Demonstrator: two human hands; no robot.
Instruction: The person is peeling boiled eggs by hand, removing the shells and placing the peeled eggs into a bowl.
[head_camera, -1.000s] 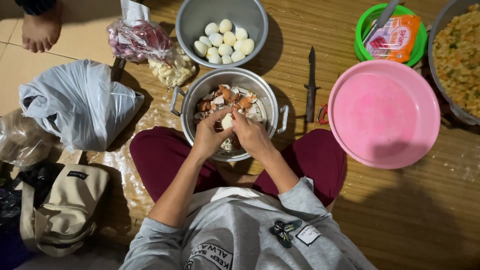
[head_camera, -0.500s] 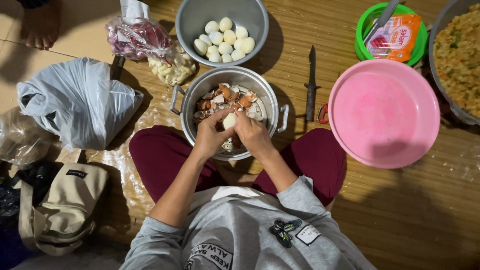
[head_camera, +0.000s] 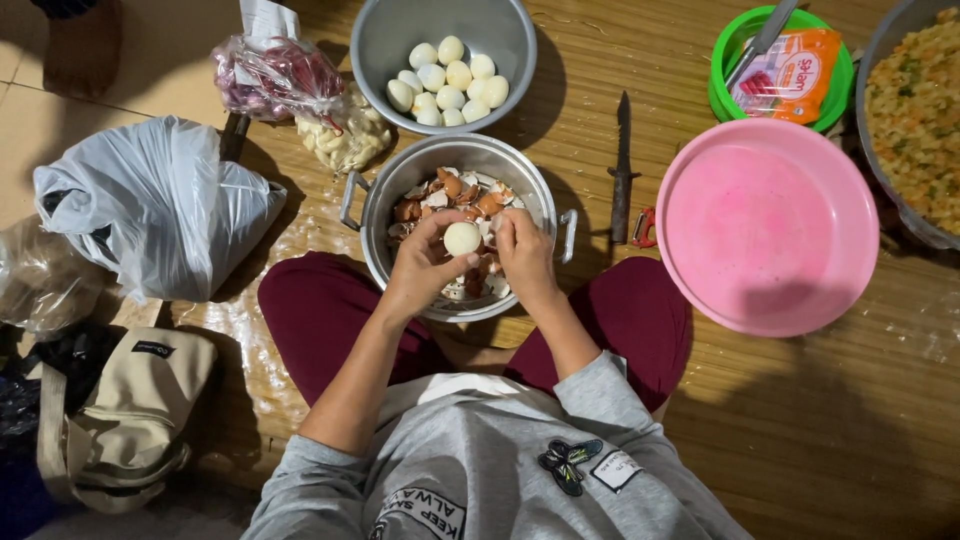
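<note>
White egg (head_camera: 462, 238) gripped by left hand (head_camera: 425, 262); right hand (head_camera: 524, 255) curled, grip unclear; pot (head_camera: 552, 205) part-hidden.

an egg (head_camera: 462, 238) sits between both hands over the pot (head_camera: 400, 190), a knife (head_camera: 622, 165) right of it.

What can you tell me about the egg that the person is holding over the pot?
The egg is pale cream, smooth and oval, and looks fully peeled on the side that shows. The left hand cups it from below and the right hand touches its side with its fingertips. It is held just above the metal pot, which is full of brown and white eggshell pieces.
</note>
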